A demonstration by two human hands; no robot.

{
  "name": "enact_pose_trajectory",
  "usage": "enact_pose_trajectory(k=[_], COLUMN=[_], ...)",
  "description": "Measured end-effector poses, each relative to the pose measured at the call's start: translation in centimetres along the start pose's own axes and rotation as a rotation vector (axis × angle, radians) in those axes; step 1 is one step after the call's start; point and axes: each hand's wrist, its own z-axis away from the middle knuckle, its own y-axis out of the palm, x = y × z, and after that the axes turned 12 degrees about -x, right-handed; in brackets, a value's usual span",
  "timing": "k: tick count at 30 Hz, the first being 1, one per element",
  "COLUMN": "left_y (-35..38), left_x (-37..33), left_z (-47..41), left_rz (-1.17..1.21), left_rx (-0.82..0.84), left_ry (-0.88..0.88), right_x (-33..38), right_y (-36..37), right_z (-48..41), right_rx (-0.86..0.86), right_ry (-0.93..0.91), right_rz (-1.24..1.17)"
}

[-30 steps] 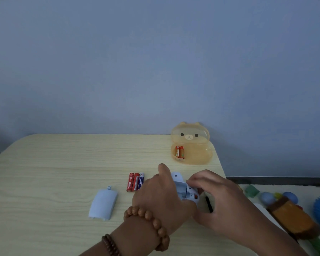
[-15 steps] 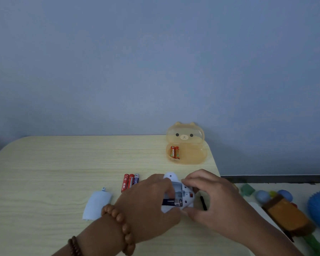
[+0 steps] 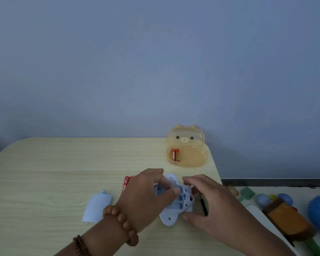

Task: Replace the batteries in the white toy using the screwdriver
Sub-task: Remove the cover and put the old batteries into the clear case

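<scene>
- The white toy lies back-up on the desk, near its right edge and between the two hands, so its open battery bay faces the person
- The right hand steadies it: thumb on the near side and fingers curled over the far side grip the toy's right end, probably so it cannot slide while the other hand works
- The left hand reaches in from the left, with thumb and forefinger bent down into the bay; whether they pinch a battery there I cannot tell, as the hand hides the spot
- The bay cover lies loose on the desk well to the left, out of the way, so the unscrewing looks done
- A few red batteries lie just beside the left hand and partly behind it; whether they are spent or fresh cannot be told
- Two more orange batteries lie in the open bear-faced box at the far right corner, which seems to serve as the store
- A thin dark tool, likely the screwdriver, lies just right of the toy under the right hand, within reach for closing up
- Judged from this, the job is at the battery-swapping stage, with cover and screw yet to go back
</scene>
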Motion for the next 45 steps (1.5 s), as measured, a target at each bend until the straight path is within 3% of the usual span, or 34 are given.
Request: enact_pose_trajectory(k=[2, 5, 7, 11, 17, 20, 24, 29, 45], left_y=[0.1, 0.3, 0.4, -0.3, -2.2, -1.8, -0.9, -0.9, -0.7], left_x=[0.4, 0.4, 0.4, 0.1, -0.1, 0.4, 1.0, 1.0, 1.5], left_z=[0.0, 0.0, 0.0, 0.3, 1.5, 1.9, 2.1, 2.0, 1.9], left_rz=[0.057, 0.108, 0.11, 0.137, -0.005, -0.12, -0.199, -0.229, -0.233], left_rx=[0.004, -0.025, -0.025, -0.008, 0.183, 0.191, 0.113, 0.106, 0.082], left_ry=[-0.059, -0.111, -0.111, -0.114, 0.003, 0.098, 0.246, 0.273, 0.293], right_x=[1.0, 2.8, 3.6, 3.3, 0.3, -1.6, -3.6, -5.0, -5.3], right_y=[-0.5, -0.5, 0.4, 1.3, -1.8, -1.6, -1.0, -0.1, -1.1], right_z=[0.1, -0.5, -1.0, -1.5, -4.4, -8.2, -12.8, -15.3, -15.5], right_rx=[0.021, -0.118, -0.204, -0.207, -0.341, -0.274, -0.049, 0.147, 0.29], right_ry=[-0.003, -0.105, -0.147, -0.166, 0.063, 0.132, 0.192, 0.25, 0.195], right_rz=[0.068, 0.175, 0.149, 0.101, -0.079, -0.041, 0.033, 0.119, 0.16])
